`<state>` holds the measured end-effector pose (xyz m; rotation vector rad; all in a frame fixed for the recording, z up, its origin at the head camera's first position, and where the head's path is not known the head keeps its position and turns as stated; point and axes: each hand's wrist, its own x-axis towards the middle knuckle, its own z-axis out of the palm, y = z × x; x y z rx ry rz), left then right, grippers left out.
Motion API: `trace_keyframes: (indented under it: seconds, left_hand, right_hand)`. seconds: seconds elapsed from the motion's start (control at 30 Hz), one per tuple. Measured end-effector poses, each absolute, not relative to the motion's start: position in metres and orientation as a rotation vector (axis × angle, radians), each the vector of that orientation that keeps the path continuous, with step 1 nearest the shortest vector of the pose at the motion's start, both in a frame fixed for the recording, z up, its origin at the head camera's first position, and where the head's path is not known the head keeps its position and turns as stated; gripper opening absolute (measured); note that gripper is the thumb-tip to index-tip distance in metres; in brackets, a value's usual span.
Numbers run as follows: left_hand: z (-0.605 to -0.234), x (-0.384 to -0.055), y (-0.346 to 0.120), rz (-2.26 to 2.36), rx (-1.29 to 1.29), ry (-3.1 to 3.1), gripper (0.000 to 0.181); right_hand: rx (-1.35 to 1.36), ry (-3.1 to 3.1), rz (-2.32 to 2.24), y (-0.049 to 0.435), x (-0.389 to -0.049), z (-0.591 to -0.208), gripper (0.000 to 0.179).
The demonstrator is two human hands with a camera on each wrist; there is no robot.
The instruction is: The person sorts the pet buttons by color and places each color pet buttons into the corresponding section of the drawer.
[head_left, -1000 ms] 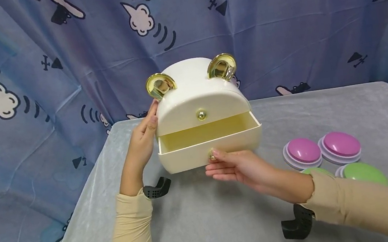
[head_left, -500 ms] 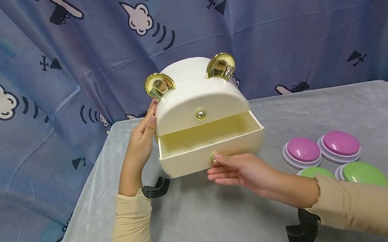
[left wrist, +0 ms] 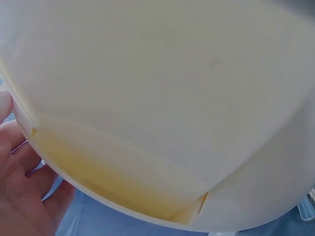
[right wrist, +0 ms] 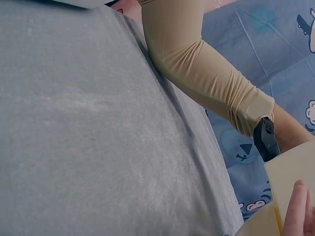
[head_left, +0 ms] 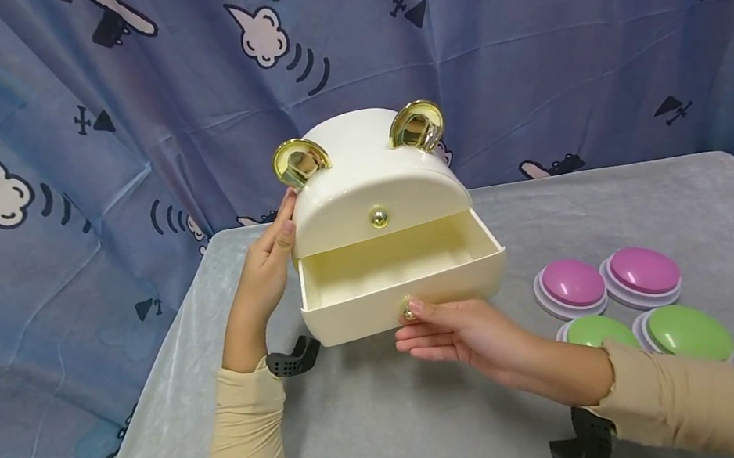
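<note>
Lower drawer (head_left: 347,316) jutting from white box (head_left: 343,213) | left grip (head_left: 265,264): straight-fingered, touching box's side edge | right grip (head_left: 459,332): pinching knob (head_left: 409,312) | surface (head_left: 397,430) showing between drawer and pink dome (head_left: 572,282)

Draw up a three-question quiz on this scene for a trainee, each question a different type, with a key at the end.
1. True or false: the drawer is open, and the right hand is pinching its knob.

2. Multiple choice: how many round domes in pink or green show on the table?
A. two
B. four
C. six

3. Fill in the missing word: the left hand touches the side of the white box, just below an ear piece coloured ____.

Key: 1. True. 2. B. 3. gold.
</note>
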<state>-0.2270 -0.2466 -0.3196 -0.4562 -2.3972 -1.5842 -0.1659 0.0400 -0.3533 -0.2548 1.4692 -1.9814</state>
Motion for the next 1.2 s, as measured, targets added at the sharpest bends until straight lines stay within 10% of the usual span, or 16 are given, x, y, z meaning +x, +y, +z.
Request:
trace_keyframes:
  seconds: [1.2]
  left_hand:
    - [-0.319, -0.227, -0.250, -1.645, -0.539, -2.396, 0.052]
  right_hand:
    - [-0.272, 1.469, -1.945, 0.044, -0.137, -0.357, 0.028]
